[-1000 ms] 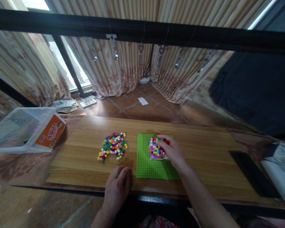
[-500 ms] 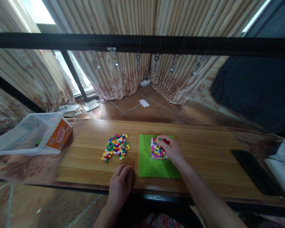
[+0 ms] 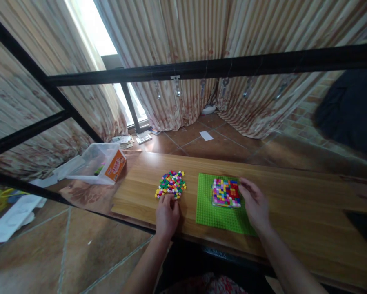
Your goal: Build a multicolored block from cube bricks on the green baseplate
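The head view has swung left since the earlier frames, so more of the tiled floor [image 3: 103, 232] shows on the left. The left hand [image 3: 167, 216] rested near the table's near edge; now it has moved far, and its fingertips are at the near edge of the loose cubes [image 3: 171, 183]. Its fingers are bent and close together, but I cannot tell whether they pinch a cube. The right hand [image 3: 256, 204] has slid right, off the top of the cube slab [image 3: 224, 194], to that slab's right edge. Its thumb and fingers are bunched, and I cannot tell if anything is between them. As I judge it, the 2 hands now split the work: left at the supply, right beside the build, with its red right-hand patch uncovered.

Left to right, the tub [image 3: 93, 157] is cloudy, see-through plastic with an orange label [image 3: 116, 165]. The loose cubes are small, hard-looking and many-coloured, heaped in a ragged mound on smooth, wood-grained board [image 3: 296, 216]. Right of them lies a flat green baseplate [image 3: 204, 212], its surface covered in fine studs. The slab sits on its far half, roughly rectangular, with cubes packed in tight rows and a pale rim along the near side.
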The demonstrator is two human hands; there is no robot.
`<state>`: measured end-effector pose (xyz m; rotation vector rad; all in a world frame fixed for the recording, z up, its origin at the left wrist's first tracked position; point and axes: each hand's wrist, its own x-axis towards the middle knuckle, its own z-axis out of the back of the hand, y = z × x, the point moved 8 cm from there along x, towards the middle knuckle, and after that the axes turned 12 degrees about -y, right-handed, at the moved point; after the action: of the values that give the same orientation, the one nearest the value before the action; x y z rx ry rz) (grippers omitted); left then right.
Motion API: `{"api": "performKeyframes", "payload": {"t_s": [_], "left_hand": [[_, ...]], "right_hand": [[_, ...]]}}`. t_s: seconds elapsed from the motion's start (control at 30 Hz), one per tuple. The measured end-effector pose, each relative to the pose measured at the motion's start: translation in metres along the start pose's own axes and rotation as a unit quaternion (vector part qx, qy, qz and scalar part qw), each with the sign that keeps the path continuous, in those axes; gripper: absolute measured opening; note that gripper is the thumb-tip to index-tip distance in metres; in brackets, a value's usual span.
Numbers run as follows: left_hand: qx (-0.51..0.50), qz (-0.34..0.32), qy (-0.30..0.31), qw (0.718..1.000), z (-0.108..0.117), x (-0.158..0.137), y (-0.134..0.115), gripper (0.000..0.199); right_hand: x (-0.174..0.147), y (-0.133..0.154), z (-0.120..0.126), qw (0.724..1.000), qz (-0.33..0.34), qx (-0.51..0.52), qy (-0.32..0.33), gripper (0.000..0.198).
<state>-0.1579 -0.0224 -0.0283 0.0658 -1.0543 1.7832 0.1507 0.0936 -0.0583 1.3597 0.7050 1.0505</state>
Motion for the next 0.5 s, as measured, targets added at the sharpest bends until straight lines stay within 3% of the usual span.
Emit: {"api": "performKeyframes", "payload": {"t_s": [0.2, 0.5], "left_hand": [[0.046, 0.013, -0.007, 0.999, -0.005, 0.003, 0.002, 0.004], [0.027, 0.0, -0.016, 1.0, -0.008, 0.002, 0.009, 0.013]], "right_hand": [[-0.011, -0.011, 0.035, 0.995, 0.048, -0.041, -0.074, 0.035], [-0.014, -0.005, 0.033, 0.994, 0.058, -0.069, -0.066, 0.031]]}}
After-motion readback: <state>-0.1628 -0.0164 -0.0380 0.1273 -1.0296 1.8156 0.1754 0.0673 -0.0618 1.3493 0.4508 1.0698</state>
